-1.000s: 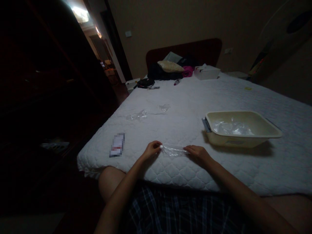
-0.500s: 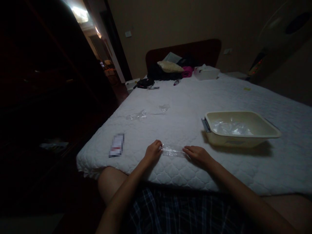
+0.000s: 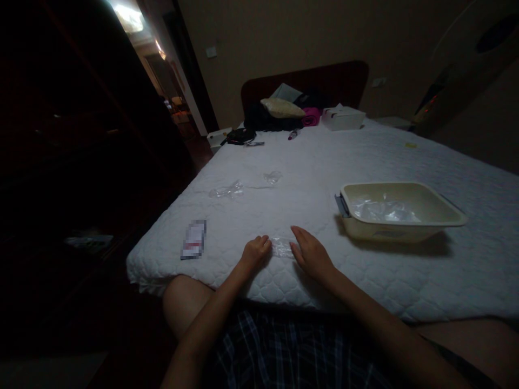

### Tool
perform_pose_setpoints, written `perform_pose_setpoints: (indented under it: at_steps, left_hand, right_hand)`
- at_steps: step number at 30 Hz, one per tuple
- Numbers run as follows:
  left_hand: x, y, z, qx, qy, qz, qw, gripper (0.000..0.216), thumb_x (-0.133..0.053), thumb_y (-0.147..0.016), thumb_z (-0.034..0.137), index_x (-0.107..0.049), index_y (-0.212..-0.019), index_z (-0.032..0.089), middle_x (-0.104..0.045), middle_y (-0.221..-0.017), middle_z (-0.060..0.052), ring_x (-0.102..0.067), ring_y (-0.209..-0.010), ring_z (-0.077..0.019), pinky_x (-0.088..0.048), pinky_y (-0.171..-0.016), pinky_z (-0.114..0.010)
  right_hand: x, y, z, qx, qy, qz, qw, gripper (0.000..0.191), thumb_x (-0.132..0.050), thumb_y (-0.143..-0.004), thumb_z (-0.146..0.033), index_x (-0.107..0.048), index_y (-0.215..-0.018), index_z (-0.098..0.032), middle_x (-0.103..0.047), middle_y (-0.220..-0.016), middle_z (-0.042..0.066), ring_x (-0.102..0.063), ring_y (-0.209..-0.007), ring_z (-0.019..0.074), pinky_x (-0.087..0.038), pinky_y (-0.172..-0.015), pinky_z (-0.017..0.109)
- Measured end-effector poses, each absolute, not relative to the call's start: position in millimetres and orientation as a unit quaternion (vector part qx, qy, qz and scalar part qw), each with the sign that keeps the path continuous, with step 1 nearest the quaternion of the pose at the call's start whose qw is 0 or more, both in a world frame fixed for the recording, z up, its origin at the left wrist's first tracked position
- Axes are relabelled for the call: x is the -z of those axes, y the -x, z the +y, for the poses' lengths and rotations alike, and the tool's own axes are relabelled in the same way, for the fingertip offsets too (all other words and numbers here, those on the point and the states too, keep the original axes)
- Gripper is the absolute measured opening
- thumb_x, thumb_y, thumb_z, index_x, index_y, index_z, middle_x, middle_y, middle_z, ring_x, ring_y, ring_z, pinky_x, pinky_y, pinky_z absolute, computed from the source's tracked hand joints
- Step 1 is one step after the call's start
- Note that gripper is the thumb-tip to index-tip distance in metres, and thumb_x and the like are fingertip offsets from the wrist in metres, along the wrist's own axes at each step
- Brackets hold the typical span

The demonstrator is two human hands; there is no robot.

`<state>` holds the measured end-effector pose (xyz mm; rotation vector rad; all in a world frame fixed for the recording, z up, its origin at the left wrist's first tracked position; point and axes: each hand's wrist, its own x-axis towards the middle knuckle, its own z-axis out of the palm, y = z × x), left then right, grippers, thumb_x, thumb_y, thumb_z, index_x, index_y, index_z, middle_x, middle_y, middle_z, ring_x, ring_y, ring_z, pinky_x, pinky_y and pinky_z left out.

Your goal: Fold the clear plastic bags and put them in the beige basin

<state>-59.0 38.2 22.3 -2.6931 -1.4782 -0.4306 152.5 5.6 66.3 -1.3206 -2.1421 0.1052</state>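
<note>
A clear plastic bag (image 3: 281,247) lies on the white quilted bed cover near the bed's front edge. My left hand (image 3: 255,252) is closed on its left end. At the bag's right end, my right hand (image 3: 312,254) has its thumb and fingers apart, the thumb close to the plastic; whether it touches I cannot tell. To the right stands a cream plastic tub (image 3: 405,231) with a grey side clip, and crumpled clear plastic (image 3: 383,210) lies inside it.
Two loose pieces of clear plastic (image 3: 229,190) lie farther up the bed. A blurred-out rectangular item (image 3: 193,240) rests left of my hands. Toward the headboard are a white box (image 3: 344,118), a cushion (image 3: 283,108), a pink roll (image 3: 311,116) and a black bag (image 3: 242,136).
My right hand has let go of the bag's right end, opened its fingers and moved a little left. The left hand keeps its hold, nearly unmoved.
</note>
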Motion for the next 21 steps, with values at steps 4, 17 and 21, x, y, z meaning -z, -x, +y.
perform_pose_setpoints:
  at_steps: [4, 17, 21]
  left_hand:
    - [-21, 58, 37, 0.118, 0.875, -0.467, 0.054, 0.013, -0.045, -0.08, 0.012, -0.055, -0.086, 0.017, -0.057, -0.097, -0.012, -0.052, -0.082, -0.021, -0.044, -0.068, -0.03]
    - [-49, 71, 20, 0.21, 0.875, -0.434, -0.049, 0.043, -0.051, -0.076, 0.017, -0.049, -0.118, 0.017, -0.042, -0.133, -0.014, -0.039, -0.122, -0.0261, -0.033, -0.1, -0.042]
    - [-36, 56, 13, 0.153, 0.909, -0.387, -0.013, 0.048, -0.04, -0.086, 0.026, -0.036, -0.131, 0.011, -0.031, -0.142, -0.016, -0.022, -0.134, -0.0248, -0.017, -0.108, -0.046]
  right_hand:
    - [-33, -127, -1, -0.029, 0.495, -0.841, 0.214, 0.062, -0.035, -0.088, -0.046, -0.03, -0.137, -0.01, -0.034, -0.14, 0.017, -0.028, -0.13, 0.0302, -0.024, -0.105, 0.048]
    - [-5, -127, -8, -0.019, 0.475, -0.863, 0.172, 0.073, -0.032, -0.084, -0.058, -0.03, -0.138, -0.008, -0.027, -0.143, 0.018, -0.02, -0.133, 0.0299, -0.015, -0.108, 0.049]
    - [-1, -128, -7, -0.029, 0.467, -0.864, 0.184, 0.071, -0.034, -0.085, -0.053, -0.028, -0.138, -0.007, -0.025, -0.143, 0.019, -0.018, -0.134, 0.0297, -0.014, -0.108, 0.05]
